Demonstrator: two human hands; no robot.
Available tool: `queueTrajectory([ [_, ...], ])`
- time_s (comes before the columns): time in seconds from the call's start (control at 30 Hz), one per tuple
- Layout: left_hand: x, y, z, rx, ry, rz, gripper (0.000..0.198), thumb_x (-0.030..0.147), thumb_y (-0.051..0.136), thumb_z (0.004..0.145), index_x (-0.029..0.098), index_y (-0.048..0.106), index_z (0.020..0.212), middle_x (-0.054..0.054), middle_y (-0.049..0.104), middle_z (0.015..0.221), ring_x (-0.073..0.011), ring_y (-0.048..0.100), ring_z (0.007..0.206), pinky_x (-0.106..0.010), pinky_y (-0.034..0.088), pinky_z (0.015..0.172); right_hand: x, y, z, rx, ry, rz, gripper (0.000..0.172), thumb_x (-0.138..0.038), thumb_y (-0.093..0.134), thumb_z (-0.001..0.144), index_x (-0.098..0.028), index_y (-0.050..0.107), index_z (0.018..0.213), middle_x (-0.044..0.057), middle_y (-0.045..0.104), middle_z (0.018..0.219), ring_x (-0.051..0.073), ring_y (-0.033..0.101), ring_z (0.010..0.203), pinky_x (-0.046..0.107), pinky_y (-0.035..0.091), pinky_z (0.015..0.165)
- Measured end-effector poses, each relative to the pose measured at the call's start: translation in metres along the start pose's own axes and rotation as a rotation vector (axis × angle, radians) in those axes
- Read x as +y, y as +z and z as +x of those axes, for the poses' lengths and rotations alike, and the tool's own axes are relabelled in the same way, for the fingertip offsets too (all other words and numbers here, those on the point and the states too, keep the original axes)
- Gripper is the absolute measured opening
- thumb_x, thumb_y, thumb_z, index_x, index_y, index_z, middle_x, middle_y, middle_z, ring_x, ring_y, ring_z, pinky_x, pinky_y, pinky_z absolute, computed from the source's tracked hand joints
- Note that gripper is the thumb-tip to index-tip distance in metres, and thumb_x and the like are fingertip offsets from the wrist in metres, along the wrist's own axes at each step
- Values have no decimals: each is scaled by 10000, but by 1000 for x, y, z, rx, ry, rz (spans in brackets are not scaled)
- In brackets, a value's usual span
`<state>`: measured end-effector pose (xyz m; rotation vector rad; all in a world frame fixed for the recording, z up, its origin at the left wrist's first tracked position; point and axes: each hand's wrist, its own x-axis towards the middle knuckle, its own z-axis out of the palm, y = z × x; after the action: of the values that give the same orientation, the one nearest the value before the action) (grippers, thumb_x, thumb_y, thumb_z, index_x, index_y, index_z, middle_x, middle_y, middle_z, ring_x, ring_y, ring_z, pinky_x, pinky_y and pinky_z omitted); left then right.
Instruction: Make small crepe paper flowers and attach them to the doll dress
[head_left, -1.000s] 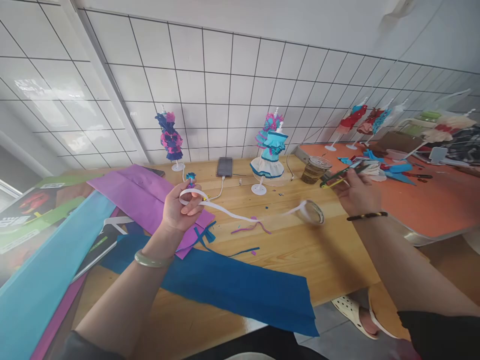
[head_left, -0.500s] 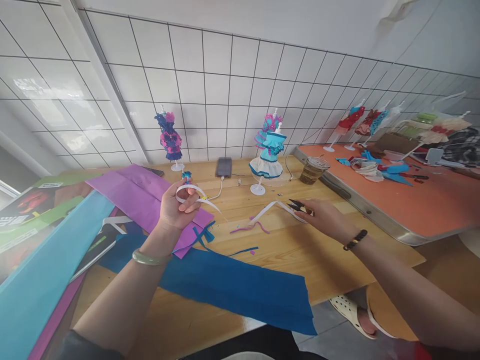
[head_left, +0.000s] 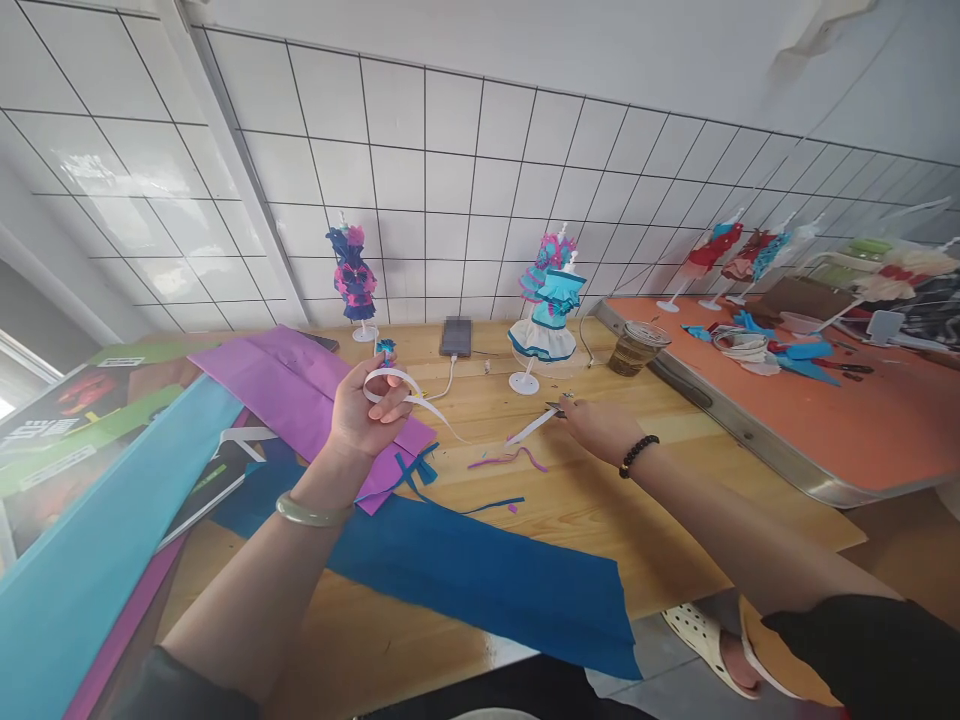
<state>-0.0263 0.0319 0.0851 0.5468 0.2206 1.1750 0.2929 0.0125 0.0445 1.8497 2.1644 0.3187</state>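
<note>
My left hand (head_left: 361,412) is raised over the purple sheet (head_left: 289,385), its fingers curled around a narrow white strip (head_left: 420,392). Part of the strip loops over the fingers and one tail hangs to the right. A small blue piece (head_left: 385,347) shows above the fingertips; I cannot tell whether they grip it. Low over the table, my right hand (head_left: 596,428) is closed on small black snips (head_left: 556,409). The blades lie at the upper end of another white strip (head_left: 531,429) on the wood. Whether they touch it is unclear.
A doll form in a turquoise and white dress (head_left: 546,315) stands behind the right hand, a lidded cup (head_left: 637,348) beyond it. A phone (head_left: 455,337) lies at the back with a cable. Blue fabric (head_left: 487,575) spreads in front. Another table (head_left: 810,440) adjoins on the right.
My right hand has moved left with the snips, from the white strip's right end to its upper middle. My left hand keeps its hold, and the view has shifted slightly.
</note>
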Motion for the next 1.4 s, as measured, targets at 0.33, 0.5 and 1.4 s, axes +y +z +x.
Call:
queueTrajectory([
  [0.33,9,4,-2,23,44,2,243,227,389,836,159,571,690,38,551,500,-8,256,266,-153,203,266,14,12,-15,13,-3,198,418,-367,393,848,-133,415,1193,131,657,844,245,621,763,277,398,562],
  [0.5,11,8,-4,23,52,-12,297,255,391,841,143,573,635,15,564,495,-9,268,267,-157,234,268,16,27,-35,-22,-47,390,474,-483,406,812,-171,460,1165,95,639,842,221,604,738,283,418,571],
  [1.4,-7,14,-5,0,4,83,269,181,407,805,120,483,555,22,502,539,-7,278,308,-155,243,295,-55,-42,-29,-234,-392,1490,506,-266,550,765,-161,374,1227,20,581,840,115,551,747,284,444,711],
])
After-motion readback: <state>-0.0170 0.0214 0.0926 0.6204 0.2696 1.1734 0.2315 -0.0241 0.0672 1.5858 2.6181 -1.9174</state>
